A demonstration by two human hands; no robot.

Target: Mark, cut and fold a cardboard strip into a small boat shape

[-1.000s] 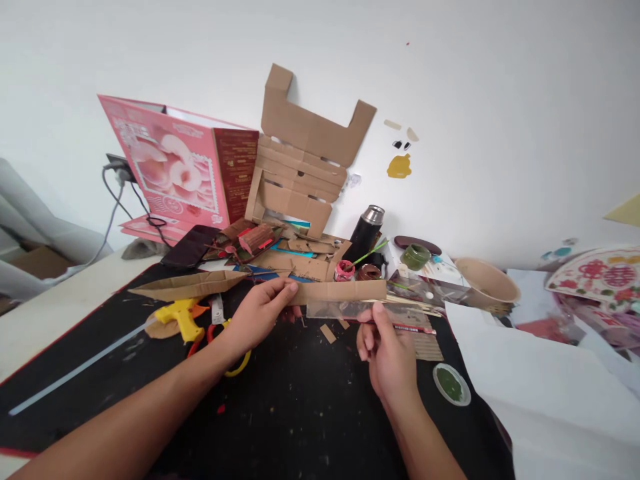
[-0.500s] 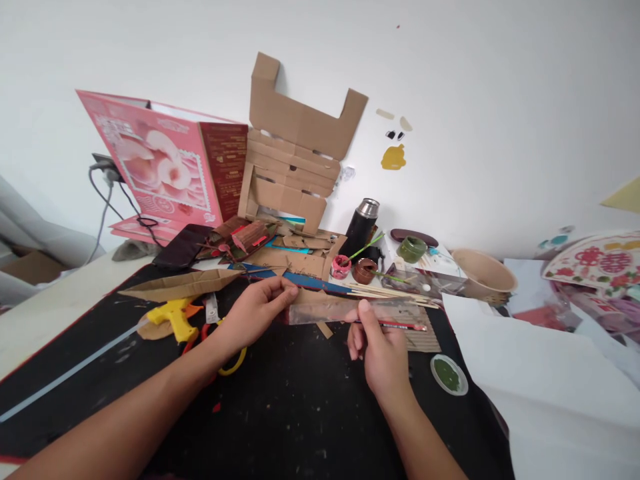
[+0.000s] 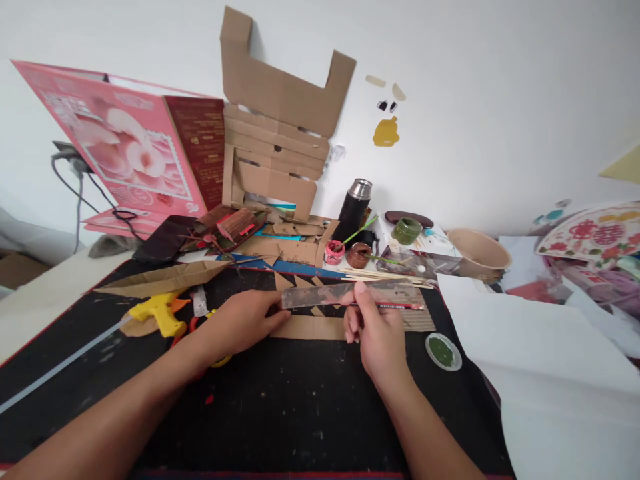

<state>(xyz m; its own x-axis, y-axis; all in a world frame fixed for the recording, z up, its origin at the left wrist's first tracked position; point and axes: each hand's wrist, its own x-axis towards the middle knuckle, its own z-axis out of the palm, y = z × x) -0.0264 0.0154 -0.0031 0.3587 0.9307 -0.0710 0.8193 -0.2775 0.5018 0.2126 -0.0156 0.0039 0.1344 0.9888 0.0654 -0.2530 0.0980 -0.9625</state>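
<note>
My right hand (image 3: 377, 327) is closed around a clear ruler (image 3: 310, 295) and a red-and-black pencil (image 3: 400, 307), the thumb pressing on top. The ruler points left, its end close to the fingers of my left hand (image 3: 247, 323). That hand is pinched at the left end of a flat cardboard strip (image 3: 307, 328), which lies below the ruler and runs towards my right hand. Its fingertips are partly hidden. Behind the ruler are small cut cardboard pieces (image 3: 290, 283), and a corrugated piece (image 3: 419, 320) sits beyond my right hand.
A yellow glue gun (image 3: 159, 313) and scissors, partly under my left arm, lie on the black mat (image 3: 280, 413). A lid of green paint (image 3: 443, 351) is at the right. Paint jars (image 3: 359, 255), thin sticks (image 3: 385, 278) and a black flask (image 3: 354, 210) stand behind.
My left hand has come down and nearer, and the cardboard strip now shows in front of the ruler. My right hand keeps the ruler and pencil. The view has shifted slightly.
</note>
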